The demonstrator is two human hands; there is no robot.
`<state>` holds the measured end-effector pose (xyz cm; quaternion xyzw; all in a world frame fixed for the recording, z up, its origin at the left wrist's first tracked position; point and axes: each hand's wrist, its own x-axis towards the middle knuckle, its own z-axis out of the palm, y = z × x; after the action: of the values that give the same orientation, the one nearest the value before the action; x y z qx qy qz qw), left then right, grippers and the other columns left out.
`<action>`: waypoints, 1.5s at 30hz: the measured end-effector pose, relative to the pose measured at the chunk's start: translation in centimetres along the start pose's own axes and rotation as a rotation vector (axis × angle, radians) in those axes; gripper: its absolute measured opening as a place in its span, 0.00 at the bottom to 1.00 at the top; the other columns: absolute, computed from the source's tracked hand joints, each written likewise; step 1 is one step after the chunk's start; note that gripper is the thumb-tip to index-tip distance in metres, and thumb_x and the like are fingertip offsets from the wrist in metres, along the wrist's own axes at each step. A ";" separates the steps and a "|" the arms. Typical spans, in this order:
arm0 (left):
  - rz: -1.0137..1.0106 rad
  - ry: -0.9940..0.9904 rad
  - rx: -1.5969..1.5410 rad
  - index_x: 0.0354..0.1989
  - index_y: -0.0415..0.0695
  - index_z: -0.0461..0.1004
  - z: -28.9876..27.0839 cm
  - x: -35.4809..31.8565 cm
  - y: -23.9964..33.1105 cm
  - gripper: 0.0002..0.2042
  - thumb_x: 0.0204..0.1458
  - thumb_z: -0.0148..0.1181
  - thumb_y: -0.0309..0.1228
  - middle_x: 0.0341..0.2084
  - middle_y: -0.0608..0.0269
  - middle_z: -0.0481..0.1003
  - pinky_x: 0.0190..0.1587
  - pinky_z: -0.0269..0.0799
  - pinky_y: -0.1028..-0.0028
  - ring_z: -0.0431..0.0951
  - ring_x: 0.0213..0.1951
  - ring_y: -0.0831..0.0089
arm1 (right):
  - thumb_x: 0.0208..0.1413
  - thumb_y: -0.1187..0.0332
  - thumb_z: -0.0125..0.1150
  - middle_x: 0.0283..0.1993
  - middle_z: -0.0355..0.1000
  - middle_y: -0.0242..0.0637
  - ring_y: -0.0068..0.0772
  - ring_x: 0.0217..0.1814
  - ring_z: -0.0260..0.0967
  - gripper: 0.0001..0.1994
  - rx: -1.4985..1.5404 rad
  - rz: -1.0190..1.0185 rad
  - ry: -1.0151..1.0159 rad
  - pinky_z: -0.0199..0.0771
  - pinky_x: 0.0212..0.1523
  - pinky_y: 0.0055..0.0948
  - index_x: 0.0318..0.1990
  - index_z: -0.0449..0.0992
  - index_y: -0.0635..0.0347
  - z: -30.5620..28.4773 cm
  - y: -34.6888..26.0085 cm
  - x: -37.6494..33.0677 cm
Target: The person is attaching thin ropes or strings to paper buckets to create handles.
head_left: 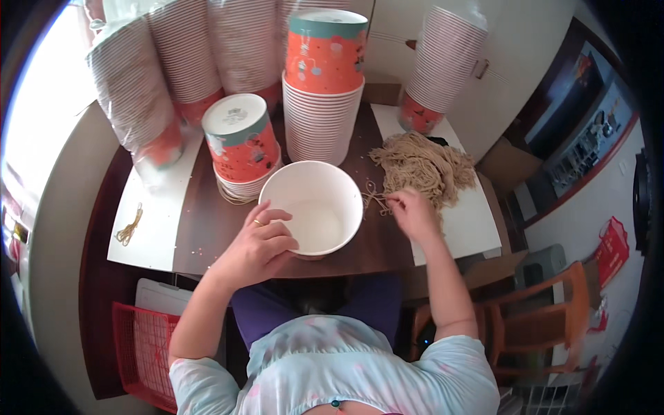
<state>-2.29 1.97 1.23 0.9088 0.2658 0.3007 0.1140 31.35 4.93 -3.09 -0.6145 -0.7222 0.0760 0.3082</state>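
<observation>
A white paper bucket [315, 221] stands at the table's near middle with its open mouth tilted toward me. My left hand [257, 243] grips its near-left rim, fingers bent over the edge; a ring shows on one finger. To the right, my right hand [415, 216] pinches a thin tan cord [377, 199], which lies in loose loops between the bucket and my fingertips. Just beyond that hand is a large tangled heap of tan cord [423, 166]. Behind the bucket's left side, a short upside-down stack of orange and green paper buckets [245, 152] has cord around its base.
A tall upside-down bucket stack [321, 104] rises behind the bucket. Plastic-wrapped stacks [131, 90] line the back left, and another wrapped stack [443, 62] stands back right. A small cord bundle [130, 227] lies far left. Below are a red basket [142, 353] and a wooden chair [532, 321].
</observation>
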 end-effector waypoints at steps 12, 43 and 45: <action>-0.148 0.039 0.055 0.32 0.47 0.77 -2.3 0.1 1.8 0.12 0.34 0.66 0.25 0.41 0.64 0.72 0.63 0.53 0.49 0.66 0.56 0.55 | 0.38 0.71 0.64 0.42 0.68 0.39 0.43 0.49 0.62 0.14 -0.331 -0.326 -0.498 0.65 0.51 0.39 0.37 0.77 0.56 1.6 -0.1 4.3; -0.832 0.273 -1.127 0.36 0.34 0.75 9.0 0.7 7.5 0.06 0.57 0.54 0.25 0.24 0.66 0.75 0.29 0.70 0.83 0.72 0.25 0.83 | 0.44 0.74 0.61 0.30 0.75 0.37 0.43 0.34 0.74 0.09 0.098 -0.655 -0.186 0.74 0.36 0.39 0.36 0.74 0.58 3.6 -0.8 -5.6; -0.788 0.353 -1.139 0.35 0.36 0.75 6.4 0.4 8.5 0.05 0.58 0.54 0.25 0.25 0.68 0.74 0.28 0.69 0.84 0.72 0.25 0.85 | 0.46 0.74 0.57 0.29 0.72 0.39 0.45 0.32 0.72 0.08 -0.103 -0.593 -0.113 0.72 0.34 0.40 0.36 0.75 0.57 2.9 2.8 -2.8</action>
<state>5.39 -5.15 -0.52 0.4821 0.3904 0.4718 0.6265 32.32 3.75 -7.81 -0.3865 -0.8890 -0.0201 0.2447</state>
